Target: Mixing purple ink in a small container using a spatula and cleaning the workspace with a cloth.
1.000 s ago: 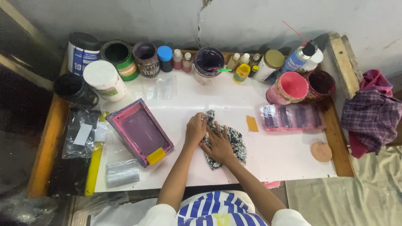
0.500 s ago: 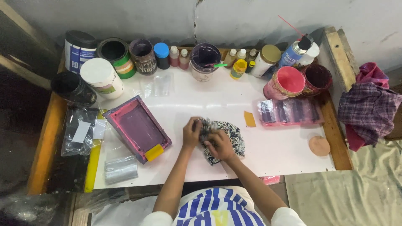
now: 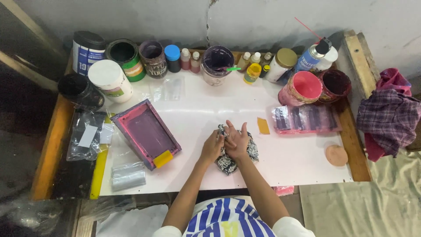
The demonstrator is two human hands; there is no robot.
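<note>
A black-and-white patterned cloth (image 3: 251, 150) lies bunched on the white table top (image 3: 289, 166) near the front edge. My left hand (image 3: 212, 147) grips its left side with curled fingers. My right hand (image 3: 237, 141) presses on top of the cloth with its fingers spread and pointing away from me. Both hands touch each other over the cloth. A small yellow card (image 3: 263, 126) lies just right of my right hand.
A pink-framed printing screen (image 3: 146, 134) with a yellow squeegee lies to the left. Paint cans, jars and small bottles line the back edge (image 3: 153, 57). A pink tray of packets (image 3: 305, 119) sits right. Checked rags (image 3: 388, 118) hang off the right end. Plastic bags lie left (image 3: 87, 136).
My right hand has opened and lifted its fingers off the cloth's far side, now spread on top. The cloth looks more bunched under both hands.
</note>
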